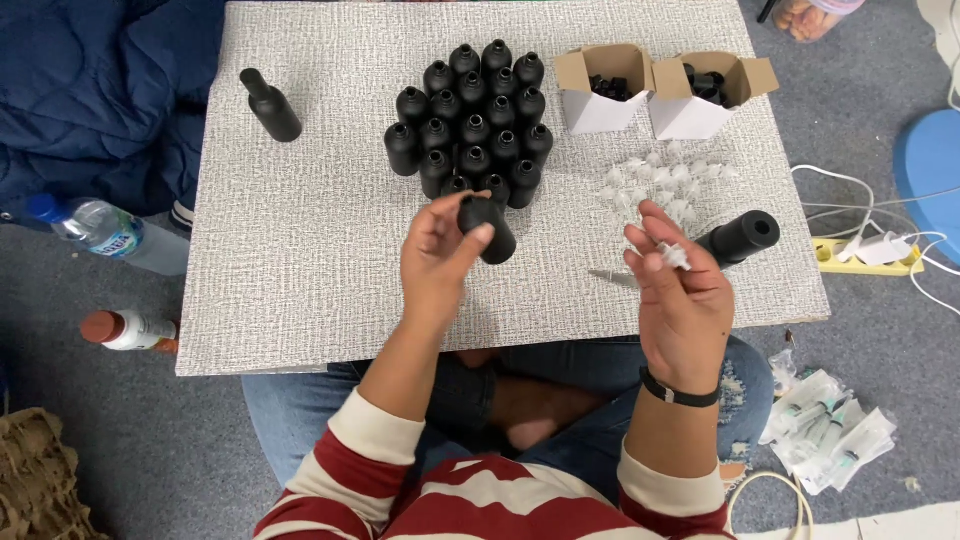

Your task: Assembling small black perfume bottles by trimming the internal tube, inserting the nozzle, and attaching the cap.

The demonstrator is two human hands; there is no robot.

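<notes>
Over the worktop, near its front edge, my left hand grips a black bottle, tilted, thumb and fingers round it; its neck is hidden behind my fingers. My right hand pinches a small clear insert at the fingertips, too small and blurred to make out its shape. Behind it a thin pale thing lies on the worktop, mostly hidden by that hand. The bottle sits just in front of the cluster of upright black bottles; I count about nineteen, though the front ones are partly covered by my hand. One more bottle lies alone at the far left, and a black tube lies near the right edge. A pile of clear inserts is too jumbled to count. Two white boxes stand open at the back, their dark contents unclear. The left half of the worktop is open room. On the floor, two plastic bottles lie at left, wrapped syringes at right.
</notes>
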